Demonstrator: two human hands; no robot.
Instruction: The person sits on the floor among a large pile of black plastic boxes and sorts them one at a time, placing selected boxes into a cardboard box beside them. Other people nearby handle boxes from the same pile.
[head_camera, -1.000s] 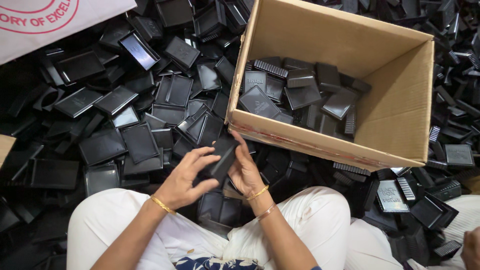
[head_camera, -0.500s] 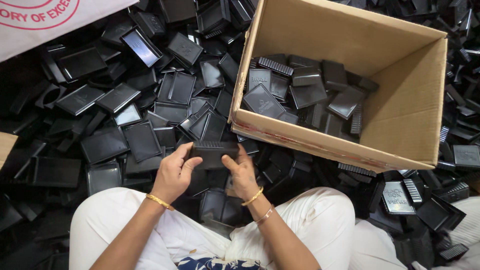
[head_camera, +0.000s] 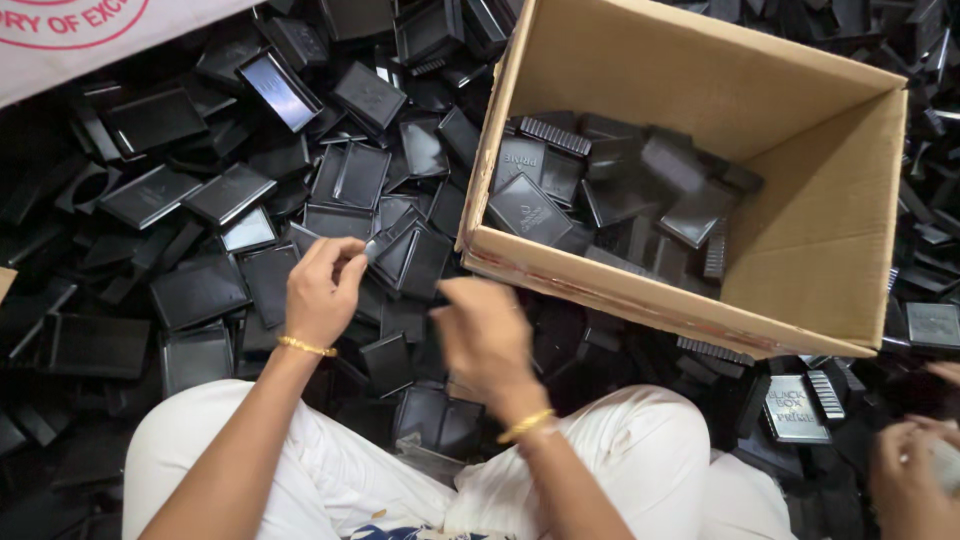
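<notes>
Black rectangular plastic tray (head_camera: 400, 255) lay on the heap beside the brown cardboard box (head_camera: 640, 290); left hand (head_camera: 322, 290) pinched its corner, right hand (head_camera: 487, 335) loosely curled, empty. A squarer grip seemed wiser.

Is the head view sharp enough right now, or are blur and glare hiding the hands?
Head view: the right hand is smeared by motion blur; the left hand is sharper. Glare streaks one glossy black lid at upper left. The cardboard box is evenly lit and in focus.
</notes>
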